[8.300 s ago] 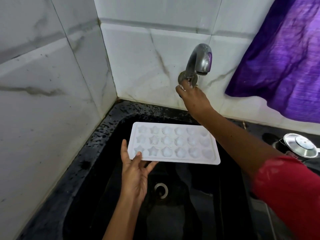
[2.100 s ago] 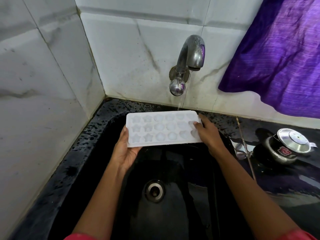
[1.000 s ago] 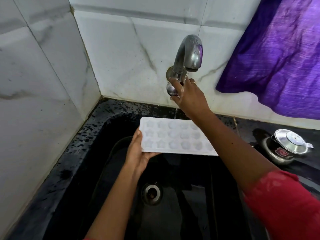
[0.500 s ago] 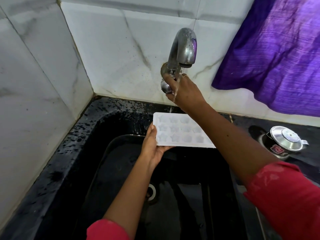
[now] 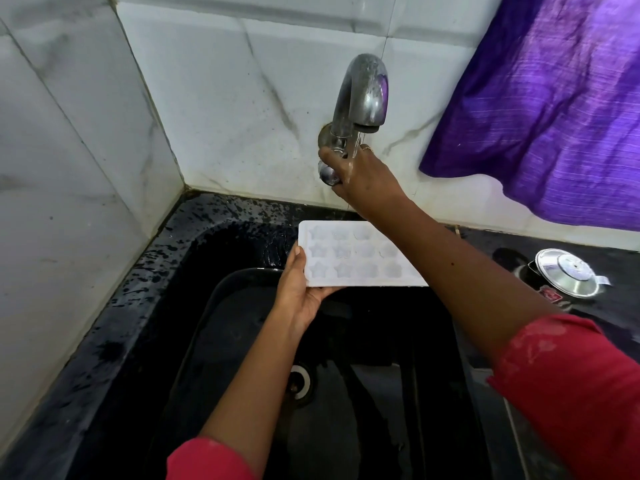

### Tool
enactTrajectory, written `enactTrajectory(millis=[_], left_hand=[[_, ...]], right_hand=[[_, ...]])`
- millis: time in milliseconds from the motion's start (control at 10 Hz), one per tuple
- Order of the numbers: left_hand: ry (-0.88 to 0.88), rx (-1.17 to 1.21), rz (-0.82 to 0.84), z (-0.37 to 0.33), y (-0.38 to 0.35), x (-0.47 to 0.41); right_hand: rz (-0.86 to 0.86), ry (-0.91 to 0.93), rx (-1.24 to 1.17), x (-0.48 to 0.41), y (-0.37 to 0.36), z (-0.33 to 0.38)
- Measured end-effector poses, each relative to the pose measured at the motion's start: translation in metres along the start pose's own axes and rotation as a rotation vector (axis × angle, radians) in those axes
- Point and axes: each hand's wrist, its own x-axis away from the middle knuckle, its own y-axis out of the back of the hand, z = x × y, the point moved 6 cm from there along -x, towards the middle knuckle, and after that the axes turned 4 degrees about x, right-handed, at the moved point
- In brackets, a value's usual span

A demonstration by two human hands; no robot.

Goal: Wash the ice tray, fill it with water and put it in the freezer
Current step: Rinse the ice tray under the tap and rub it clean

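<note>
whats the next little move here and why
Probably finish turning the knob to shut the water off. The right hand grips that knob, and a thin stream runs from the tap past the hand. The left hand alone holds the ice tray by one end over the sink, so the right hand looks needed there next.
</note>
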Motion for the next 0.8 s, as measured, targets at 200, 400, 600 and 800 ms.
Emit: enactTrajectory(millis=[200,400,600,800], left_hand=[[-0.032,0.023,-0.013,-0.013,0.013,0.000],[-0.109,-0.009,-0.044,-0.037,0.029,0.003],[-0.174,-0.015,-0.086,-0.068,0.048,0.012],[-0.207,-0.057,-0.146,-0.099,0.073,0.020]], right_hand=[[-0.002,0.020,0.067,-0.001,-0.001,0.002],[0.028,-0.057,-0.078,-0.002,-0.003,-0.004],[0.050,-0.090,-0.085,0.001,-0.004,-0.005],[0.065,-0.155,-0.176,-0.001,-0.002,-0.005]])
